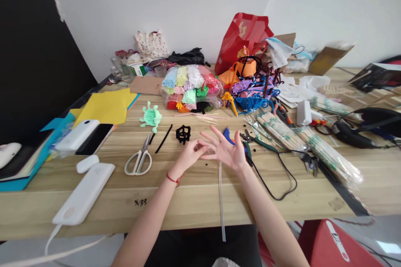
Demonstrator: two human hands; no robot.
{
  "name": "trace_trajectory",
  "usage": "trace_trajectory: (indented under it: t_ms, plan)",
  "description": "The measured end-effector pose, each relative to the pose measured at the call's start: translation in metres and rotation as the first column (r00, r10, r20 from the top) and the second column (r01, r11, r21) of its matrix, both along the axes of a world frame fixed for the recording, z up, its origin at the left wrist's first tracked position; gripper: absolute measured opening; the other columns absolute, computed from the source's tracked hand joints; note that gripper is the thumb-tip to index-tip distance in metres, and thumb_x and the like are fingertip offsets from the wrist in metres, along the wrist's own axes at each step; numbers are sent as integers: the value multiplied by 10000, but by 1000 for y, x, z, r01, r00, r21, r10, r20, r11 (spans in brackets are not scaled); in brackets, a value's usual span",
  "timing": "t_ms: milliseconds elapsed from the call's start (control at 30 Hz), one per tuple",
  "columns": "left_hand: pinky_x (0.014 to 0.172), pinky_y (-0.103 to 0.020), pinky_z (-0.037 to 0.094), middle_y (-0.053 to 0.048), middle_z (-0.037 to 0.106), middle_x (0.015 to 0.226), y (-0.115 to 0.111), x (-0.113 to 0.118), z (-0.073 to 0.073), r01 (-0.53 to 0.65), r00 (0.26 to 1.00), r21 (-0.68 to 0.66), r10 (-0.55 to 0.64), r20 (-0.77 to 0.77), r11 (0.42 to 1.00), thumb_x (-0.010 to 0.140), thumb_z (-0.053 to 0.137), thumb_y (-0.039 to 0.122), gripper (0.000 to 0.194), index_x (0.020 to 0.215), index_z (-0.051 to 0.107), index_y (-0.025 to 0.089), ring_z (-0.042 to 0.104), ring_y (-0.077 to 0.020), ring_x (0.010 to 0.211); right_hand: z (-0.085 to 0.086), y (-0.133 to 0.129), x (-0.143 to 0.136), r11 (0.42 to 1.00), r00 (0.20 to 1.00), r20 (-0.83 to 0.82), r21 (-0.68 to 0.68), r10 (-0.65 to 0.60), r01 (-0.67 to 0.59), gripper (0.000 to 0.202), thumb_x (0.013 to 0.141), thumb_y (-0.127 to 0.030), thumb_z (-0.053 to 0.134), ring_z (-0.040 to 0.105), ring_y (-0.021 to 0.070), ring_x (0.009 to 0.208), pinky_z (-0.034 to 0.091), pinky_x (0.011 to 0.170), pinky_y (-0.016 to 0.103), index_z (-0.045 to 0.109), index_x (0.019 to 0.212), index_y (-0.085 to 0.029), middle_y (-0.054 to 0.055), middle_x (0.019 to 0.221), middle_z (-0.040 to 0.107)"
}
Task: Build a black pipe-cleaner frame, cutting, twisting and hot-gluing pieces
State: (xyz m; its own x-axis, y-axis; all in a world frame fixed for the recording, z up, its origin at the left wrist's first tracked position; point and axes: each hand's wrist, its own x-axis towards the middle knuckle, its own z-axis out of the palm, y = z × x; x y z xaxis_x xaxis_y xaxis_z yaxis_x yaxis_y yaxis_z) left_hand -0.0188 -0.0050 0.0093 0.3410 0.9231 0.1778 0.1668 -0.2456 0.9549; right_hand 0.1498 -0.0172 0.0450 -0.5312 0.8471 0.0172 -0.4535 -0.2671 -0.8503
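With the right hand (230, 150) spread and the left hand (191, 153) pinched, its contents indiscernible, the black frame (183, 134) just beyond the left hand was judged liable to be knocked by a careless sweep.

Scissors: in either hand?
No, the scissors lie on the table, apart from both the left hand and the right hand.

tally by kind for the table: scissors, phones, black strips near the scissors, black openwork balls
Scissors: 1
Phone: 1
Black strips: 2
Black openwork ball: 1
Total: 5
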Motion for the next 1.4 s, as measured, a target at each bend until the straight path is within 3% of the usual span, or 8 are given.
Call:
trace_trajectory:
  t_ms: [133, 467, 667, 833, 967, 1100, 1233, 1400]
  plan:
    - [472, -208, 400, -28, 642, 629, 1, -2, -4, -21, 997, 18, 22, -75, 1000, 867, 490, 378, 308, 766, 647, 133, 503, -96, 491, 0, 1, 2, 999, 995, 96, 35, -10, 7, 927, 703, -796, -82, 448, 281, 1247, 467, 850, 497, 185, 1431, -288, 127, 1460, 336]
    - [556, -219, 492, -84, 697, 967, 9, -23, 3, -154, 984, 312, 175, -39, 937, 859, 514, 285, 271, 1079, 643, 194, 591, -95, 569, -16, 16, 34, 872, 871, -91, 42, -482, 487, 665, 789, -703, 300, 461, 270, 1244, 326, 1034, 512, 479, 1268, -278, 79, 1311, 535]
    - [413, -181, 378, -7, 641, 532, 5, -25, 1, -124, 973, 194, 157, -167, 973, 910, 419, 336, 335, 1105, 637, 173, 455, -76, 376, -8, 12, 31, 907, 899, -141, 16, -414, 420, 684, 802, -717, 206, 411, 250, 1286, 337, 1018, 540, 409, 1317, -315, 51, 1400, 438]
    - [527, -202, 484, -97, 666, 1088, 2, -15, 11, 49, 999, 85, -48, -15, 995, 867, 501, 334, 443, 1296, 472, 227, 616, -105, 640, -5, 11, 27, 935, 923, -155, -15, -352, 354, 719, 794, -736, 186, 403, 250, 1286, 350, 1014, 507, 389, 1333, -306, 61, 1412, 419]
    - [586, -228, 503, -74, 690, 942, 0, -10, 12, 91, 995, -9, -90, 38, 996, 853, 521, 369, 438, 1254, 498, 194, 616, -115, 663, -7, 10, 22, 962, 945, -177, -58, -274, 268, 716, 799, -736, 176, 452, 243, 1230, 478, 871, 424, 381, 1337, -312, 64, 1409, 417]
    - [565, -219, 464, -18, 659, 699, -1, -8, 6, 59, 998, -20, -59, -9, 998, 781, 613, 420, 350, 1013, 639, 159, 568, -101, 564, -20, 11, 19, 982, 904, -412, -184, -114, 41, 670, 827, -692, 256, 590, 130, 775, 454, 438, 178, 383, 1334, -272, 93, 1205, 560]
    - [484, -226, 378, 51, 394, 347, -3, -10, 8, 63, 998, -92, -65, -23, 994, 886, 389, 509, 509, 675, 665, 138, 376, -72, 346, -35, 12, 19, 971, 795, -601, -228, -81, -74, 602, 862, -628, 318, 305, 52, 393, 223, 280, 126, 401, 1313, -238, -31, 718, 531]
    - [725, -296, 433, -66, 590, 617, -2, -13, 17, 168, 974, -19, -163, 157, 986, 911, 300, 518, 672, 401, 551, 159, 576, -149, 679, -42, 12, 18, 967, 810, -572, -253, -127, -27, 598, 852, -647, 327, 131, 46, 353, 136, 280, 146, 480, 1246, -223, -87, 585, 370]
